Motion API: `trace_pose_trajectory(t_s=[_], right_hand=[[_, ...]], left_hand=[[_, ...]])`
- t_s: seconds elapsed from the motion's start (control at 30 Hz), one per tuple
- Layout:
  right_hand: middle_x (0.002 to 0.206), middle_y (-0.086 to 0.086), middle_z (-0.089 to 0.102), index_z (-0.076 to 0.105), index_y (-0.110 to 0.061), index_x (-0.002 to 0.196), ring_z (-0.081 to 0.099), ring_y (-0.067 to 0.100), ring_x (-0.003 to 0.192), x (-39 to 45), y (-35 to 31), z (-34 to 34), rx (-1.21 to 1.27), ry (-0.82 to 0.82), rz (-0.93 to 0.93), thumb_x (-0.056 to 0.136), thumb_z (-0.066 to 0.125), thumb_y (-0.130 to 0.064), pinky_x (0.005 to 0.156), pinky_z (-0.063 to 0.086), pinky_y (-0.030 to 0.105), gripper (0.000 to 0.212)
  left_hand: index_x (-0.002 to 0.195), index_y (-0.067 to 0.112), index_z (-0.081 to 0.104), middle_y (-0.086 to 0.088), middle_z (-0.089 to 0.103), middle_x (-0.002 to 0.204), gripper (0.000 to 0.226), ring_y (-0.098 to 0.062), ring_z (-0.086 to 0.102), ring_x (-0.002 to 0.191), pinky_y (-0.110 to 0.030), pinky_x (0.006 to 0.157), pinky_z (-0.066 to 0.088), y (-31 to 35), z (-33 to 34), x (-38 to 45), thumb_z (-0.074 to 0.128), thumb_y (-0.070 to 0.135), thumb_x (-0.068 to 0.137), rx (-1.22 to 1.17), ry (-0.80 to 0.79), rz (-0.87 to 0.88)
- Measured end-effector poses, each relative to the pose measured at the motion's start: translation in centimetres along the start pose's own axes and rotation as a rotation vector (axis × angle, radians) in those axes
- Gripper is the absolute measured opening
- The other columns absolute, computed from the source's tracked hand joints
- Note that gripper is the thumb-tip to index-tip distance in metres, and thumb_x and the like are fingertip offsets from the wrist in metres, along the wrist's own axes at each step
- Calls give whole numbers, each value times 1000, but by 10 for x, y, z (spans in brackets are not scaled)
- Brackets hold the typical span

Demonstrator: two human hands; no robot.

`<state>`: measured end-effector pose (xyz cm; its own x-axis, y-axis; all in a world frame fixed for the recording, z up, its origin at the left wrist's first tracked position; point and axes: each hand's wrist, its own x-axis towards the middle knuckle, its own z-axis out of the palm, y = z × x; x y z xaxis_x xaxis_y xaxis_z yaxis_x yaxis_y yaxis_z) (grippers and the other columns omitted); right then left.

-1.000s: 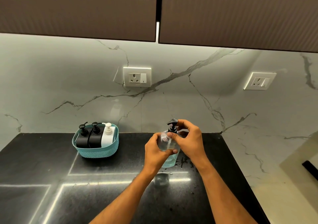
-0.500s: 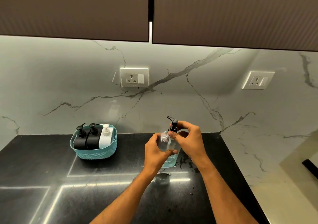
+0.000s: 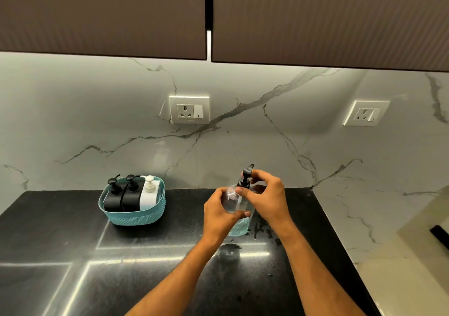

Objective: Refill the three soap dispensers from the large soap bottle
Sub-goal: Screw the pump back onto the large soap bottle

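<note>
Over on the left, the teal woven plastic basket (image 3: 132, 214) sits on the black polished stone tabletop (image 3: 60, 242) close to the marble wall, holding two black pump dispensers (image 3: 122, 199) and one white pump dispenser (image 3: 149, 194), all upright with their pumps on. They stand well apart from the pouring spot, so carrying soap across invites drips.

Moving right, the left hand (image 3: 220, 214) wraps around the clear plastic soap bottle (image 3: 239, 218) with bluish liquid low inside, held just above the tabletop. If that grip slackens while the top is twisted, I'd expect the smooth bottle to spin or slip.

The right hand (image 3: 266, 195) pinches the black pump collar (image 3: 244, 183) at the neck. Lifting the pump out too quickly could flick soap off its tube.

Further right, wet-looking spots (image 3: 263, 230) already mark the tabletop, so a bottle set down there may slide.
</note>
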<state>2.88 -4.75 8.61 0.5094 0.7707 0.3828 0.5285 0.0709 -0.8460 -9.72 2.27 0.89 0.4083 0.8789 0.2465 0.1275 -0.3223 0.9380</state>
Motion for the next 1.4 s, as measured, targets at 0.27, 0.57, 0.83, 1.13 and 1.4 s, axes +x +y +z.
trace_pose_trajectory(t_s=[0.27, 0.57, 0.83, 1.13, 1.4], right_hand=[[89, -8, 73, 71, -17, 96, 70, 7, 82, 1, 2, 5, -13, 80, 26, 62, 97, -37, 71, 55, 13, 47], [89, -8, 72, 69, -17, 96, 70, 7, 82, 4, 8, 2, -21, 102, 25, 62, 95, -41, 70, 55, 12, 49], [94, -3, 72, 70, -16, 98, 68, 9, 87, 10, 20, -3, -37, 86, 21, 67, 96, -32, 73, 52, 11, 42], [110, -5, 67, 69, -23, 114, 66, 10, 100, 17, 49, -12, -59, 60, 46, 72, 92, -37, 81, 56, 16, 51], [135, -7, 65, 56, -24, 143, 60, 8, 128, 23, 93, -28, 177, -151, 244, 79, 88, -14, 103, 56, 36, 72]], left_hand=[[111, 35, 62, 12, 72, 107, 66, -2, 70, 99, -17, 84, 57, 0, 5, 3, 102, 25, 59, -2, -7, -7], [110, 39, 60, 14, 71, 107, 66, 2, 68, 100, -13, 82, 55, 0, 13, 7, 101, 25, 60, -13, -25, -4], [112, 32, 63, 12, 72, 107, 65, 1, 69, 100, -14, 81, 55, -6, 22, 16, 102, 23, 60, -26, -37, -34], [111, 35, 63, 13, 72, 107, 65, 1, 69, 99, -18, 83, 57, -13, 38, 31, 101, 21, 61, 8, -76, -47], [116, 27, 64, 10, 74, 109, 66, -3, 70, 100, -19, 86, 56, -16, 52, 59, 101, 24, 62, 11, -96, -37]])
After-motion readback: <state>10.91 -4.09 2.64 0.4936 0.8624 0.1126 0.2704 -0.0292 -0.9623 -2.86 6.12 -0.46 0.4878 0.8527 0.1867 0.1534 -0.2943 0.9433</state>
